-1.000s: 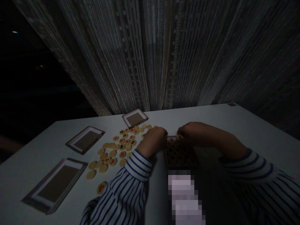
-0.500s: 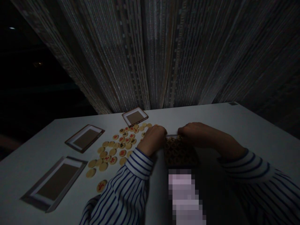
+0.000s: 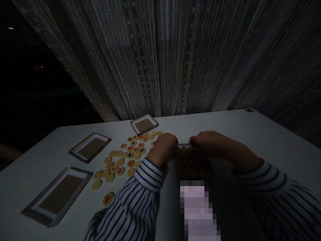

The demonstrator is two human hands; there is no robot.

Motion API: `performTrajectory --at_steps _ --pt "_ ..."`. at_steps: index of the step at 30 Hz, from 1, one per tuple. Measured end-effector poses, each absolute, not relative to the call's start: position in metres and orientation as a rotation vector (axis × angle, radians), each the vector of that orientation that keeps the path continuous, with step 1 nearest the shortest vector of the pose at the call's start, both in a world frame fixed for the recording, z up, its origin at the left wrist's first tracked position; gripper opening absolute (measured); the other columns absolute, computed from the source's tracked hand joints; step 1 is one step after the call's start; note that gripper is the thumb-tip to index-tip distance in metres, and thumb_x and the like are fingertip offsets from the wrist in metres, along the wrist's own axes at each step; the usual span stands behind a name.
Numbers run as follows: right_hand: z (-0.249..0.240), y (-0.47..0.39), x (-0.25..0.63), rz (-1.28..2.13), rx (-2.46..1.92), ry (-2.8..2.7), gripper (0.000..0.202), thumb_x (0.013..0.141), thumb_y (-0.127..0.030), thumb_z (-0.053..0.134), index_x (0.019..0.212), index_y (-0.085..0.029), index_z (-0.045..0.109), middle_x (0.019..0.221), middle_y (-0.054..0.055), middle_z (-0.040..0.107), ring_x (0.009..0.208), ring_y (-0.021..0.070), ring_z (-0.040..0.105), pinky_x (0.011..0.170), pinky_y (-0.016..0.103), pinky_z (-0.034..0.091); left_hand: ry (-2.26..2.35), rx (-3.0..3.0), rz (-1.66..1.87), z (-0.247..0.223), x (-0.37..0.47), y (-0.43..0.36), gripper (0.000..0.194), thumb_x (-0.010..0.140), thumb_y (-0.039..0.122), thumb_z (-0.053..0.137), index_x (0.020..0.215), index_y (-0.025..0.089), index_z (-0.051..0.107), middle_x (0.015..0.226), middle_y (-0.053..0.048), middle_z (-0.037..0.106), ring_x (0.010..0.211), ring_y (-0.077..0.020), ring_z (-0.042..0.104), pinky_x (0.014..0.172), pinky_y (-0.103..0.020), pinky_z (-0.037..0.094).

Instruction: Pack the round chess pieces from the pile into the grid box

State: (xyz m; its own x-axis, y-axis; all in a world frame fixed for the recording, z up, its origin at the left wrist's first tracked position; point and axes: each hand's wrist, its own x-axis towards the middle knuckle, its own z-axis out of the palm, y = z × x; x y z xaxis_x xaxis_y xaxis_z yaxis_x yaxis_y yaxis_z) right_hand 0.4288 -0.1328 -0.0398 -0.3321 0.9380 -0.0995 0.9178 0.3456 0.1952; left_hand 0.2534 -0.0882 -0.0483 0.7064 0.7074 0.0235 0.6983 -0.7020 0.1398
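A shallow box of round Chinese chess pieces, set in rows, lies in deep shadow in front of me. My left hand is closed at its far left corner, fingers curled down and mostly hidden behind the knuckles. At the far right corner my right hand is closed in the same way, its fingertips out of sight. Between the two hands shows the pale far rim of the box. Many loose Chinese chess pieces lie scattered left of my left hand, some with red or black characters up, others blank side up.
Three flat framed trays or lids with brown centres stand on the white table: a near one, a middle one and a far one. A string curtain hangs behind the table. A pixelated patch covers the lower middle.
Both hands stay at the far corners of the box, with hardly any movement. The view has shifted very slightly; the loose pieces and trays lie as before.
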Motion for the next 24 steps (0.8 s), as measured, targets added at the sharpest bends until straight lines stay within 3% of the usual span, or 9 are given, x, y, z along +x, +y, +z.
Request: performTrajectory --at_steps 9,24 --pt "-0.0403 -0.1354 0.4238 0.197 1.669 2.379 0.020 0.077 -0.018 0.047 0.082 -0.016 0.066 0.069 0.012 0.066 0.064 0.0228 0.063 0.047 0.028 0.033 1.151 2.799 0.106 -0.0473 0.2541 -0.0880 0.026 0.078 0.010 0.044 0.085 0.014 0.069 0.086 -0.013 0.068 0.083 -0.0210 0.062 0.074 -0.029 0.047" --pt "-0.0466 -0.1352 0.4244 0.215 1.685 2.390 0.017 0.078 -0.016 0.049 0.081 -0.016 0.066 0.068 0.010 0.066 0.061 0.0182 0.061 0.052 0.028 0.039 1.160 2.801 0.074 -0.0479 0.2536 -0.0868 0.025 0.077 0.009 0.046 0.083 0.013 0.070 0.085 -0.014 0.068 0.083 -0.0217 0.063 0.074 -0.030 0.047"
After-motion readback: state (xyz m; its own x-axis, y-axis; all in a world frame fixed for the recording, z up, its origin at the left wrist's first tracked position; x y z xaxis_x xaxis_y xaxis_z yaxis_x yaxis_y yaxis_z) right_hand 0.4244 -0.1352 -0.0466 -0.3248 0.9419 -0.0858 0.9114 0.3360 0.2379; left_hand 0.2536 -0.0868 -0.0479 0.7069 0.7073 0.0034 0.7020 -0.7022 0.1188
